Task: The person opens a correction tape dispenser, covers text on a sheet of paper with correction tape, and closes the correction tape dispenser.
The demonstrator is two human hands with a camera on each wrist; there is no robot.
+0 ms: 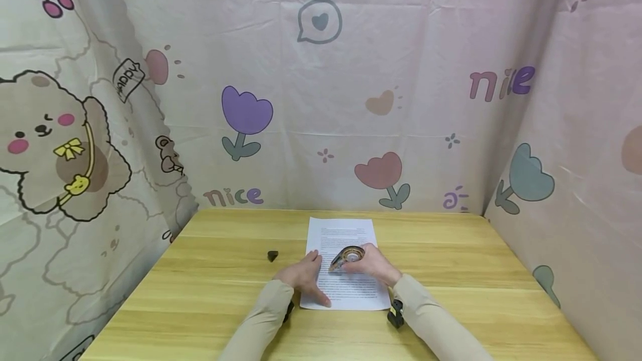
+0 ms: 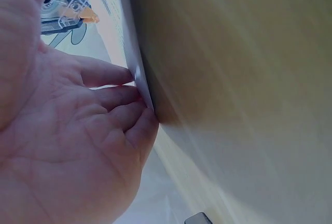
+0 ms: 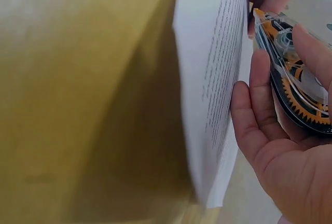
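A printed sheet of paper (image 1: 351,288) lies on the table in front of me. My left hand (image 1: 302,275) rests on its left edge, thumb spread toward the bottom. In the left wrist view, the fingertips (image 2: 147,125) touch the sheet's edge. My right hand (image 1: 376,265) holds a clear and black correction tape dispenser (image 3: 303,97) with orange gears inside. Thumb and fingers grip its rounded body, and its tip points left, over the text. Whether the tip touches the paper cannot be told. The ring and little fingers lie by the sheet.
A small dark cap-like piece (image 1: 272,255) lies on the wooden table (image 1: 225,277), left of the paper. Patterned curtains (image 1: 321,88) close off the back and both sides. A black device (image 1: 395,314) sits at the right wrist.
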